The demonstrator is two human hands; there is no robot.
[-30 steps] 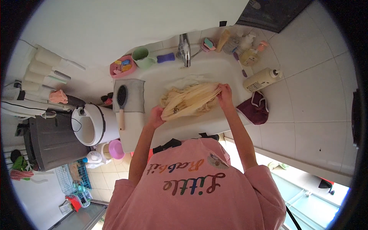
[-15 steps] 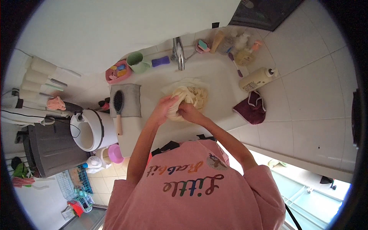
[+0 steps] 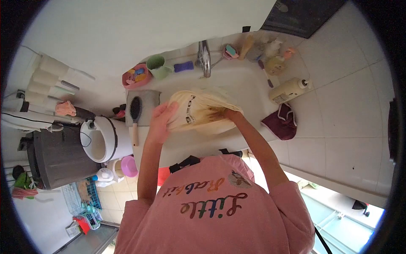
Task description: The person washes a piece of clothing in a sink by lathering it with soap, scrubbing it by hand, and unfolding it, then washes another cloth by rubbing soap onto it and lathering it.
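A cream cloth (image 3: 198,109), wet-looking, is spread between my hands over the white sink (image 3: 169,142). It bears a dark print on its left part and a brown stain toward the right. My left hand (image 3: 162,119) is closed on the cloth's left edge, slightly blurred. At the right end, my right hand (image 3: 231,114) reaches into or behind a fold, so its fingers are hidden. Beyond the cloth stands the chrome faucet (image 3: 204,59).
Left on the counter, a hairbrush (image 3: 135,114) lies on a grey cloth (image 3: 150,99). Along the back are a pink soap box (image 3: 131,82), a green cup (image 3: 158,67) and a purple sponge (image 3: 183,66). A pump bottle (image 3: 289,91) and a maroon cloth (image 3: 281,122) occupy the right rim.
The cloth, bunched up before, is now pulled out wide, with its print and stain showing. My left hand has moved left, my right hand to the right and into a fold.
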